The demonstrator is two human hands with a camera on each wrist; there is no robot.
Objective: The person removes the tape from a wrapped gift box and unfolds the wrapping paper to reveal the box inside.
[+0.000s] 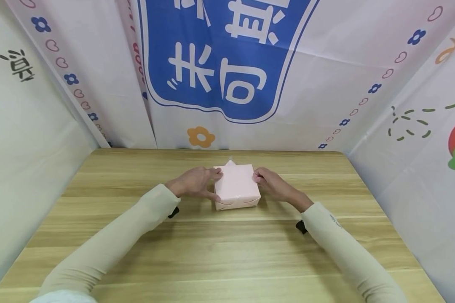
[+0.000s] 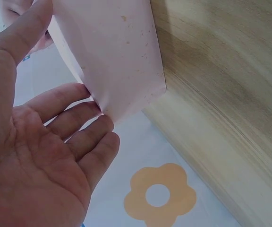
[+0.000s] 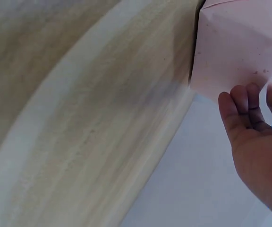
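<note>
A box wrapped in pale pink paper [image 1: 236, 183] lies near the back of the wooden table. Folded flaps cover its front end, and a pointed paper flap [image 1: 230, 163] sticks up at its far end. My left hand [image 1: 195, 183] is at the box's left side, thumb by the front corner and fingertips on the far part of the top edge. In the left wrist view its fingers [image 2: 91, 151] are spread and only slightly bent. My right hand [image 1: 271, 182] pinches the far right edge, its fingers [image 3: 240, 101] curled against the paper.
The table [image 1: 220, 252] reaches back to a white printed cloth wall [image 1: 288, 139] just behind the box. Similar cloth walls stand to the left [image 1: 30, 139] and right [image 1: 413, 176]. Black straps [image 1: 301, 227] show under the sleeves.
</note>
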